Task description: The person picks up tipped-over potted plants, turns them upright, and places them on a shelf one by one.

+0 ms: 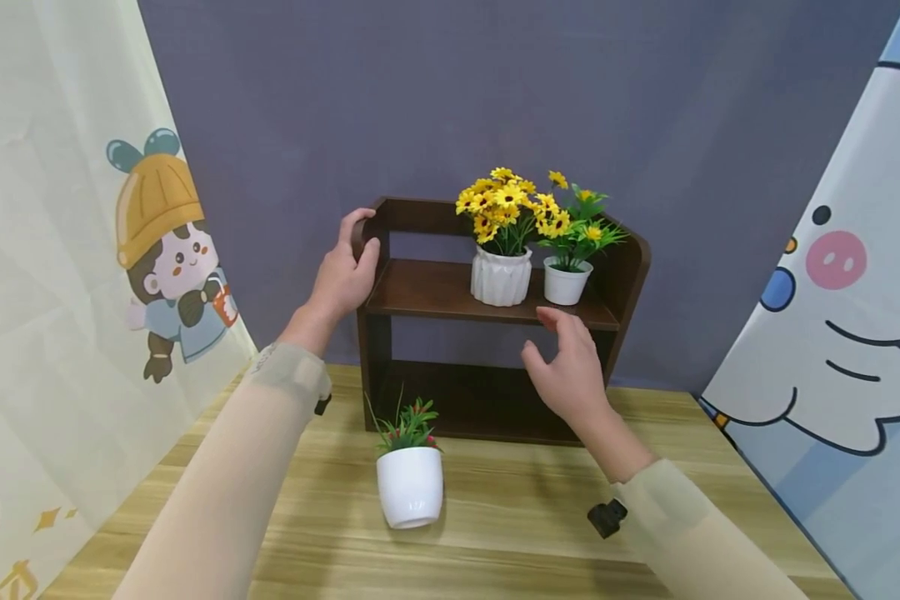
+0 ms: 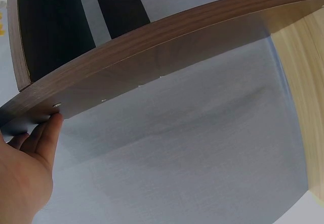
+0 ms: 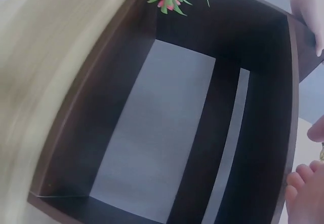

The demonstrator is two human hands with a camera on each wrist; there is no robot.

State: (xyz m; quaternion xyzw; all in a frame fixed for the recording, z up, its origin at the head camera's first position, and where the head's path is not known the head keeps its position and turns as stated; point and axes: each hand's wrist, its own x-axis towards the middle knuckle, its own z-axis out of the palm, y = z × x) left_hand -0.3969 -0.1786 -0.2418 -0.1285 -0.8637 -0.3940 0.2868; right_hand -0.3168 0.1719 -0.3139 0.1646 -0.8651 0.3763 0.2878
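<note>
My left hand (image 1: 342, 271) holds the upper left side panel of a dark brown wooden shelf (image 1: 427, 287). In the left wrist view, the fingers of the left hand (image 2: 30, 173) rest along the panel's outer face, and the thumb is hidden there. My right hand (image 1: 570, 367) hovers empty before the right part of the shelf, thumb and fingers apart, just below two potted plants. These are yellow flowers in a fluted white pot (image 1: 501, 277) and a leafy yellow-flowered plant in a smaller white pot (image 1: 567, 283), upright on the middle board.
A smooth white pot (image 1: 411, 487) with green leaves and small red-pink flowers stands on the wood-grain table (image 1: 495, 517), in front of the shelf's left part. Grey cloth (image 1: 420, 100) hangs behind; cartoon-printed cloths flank the table on both sides.
</note>
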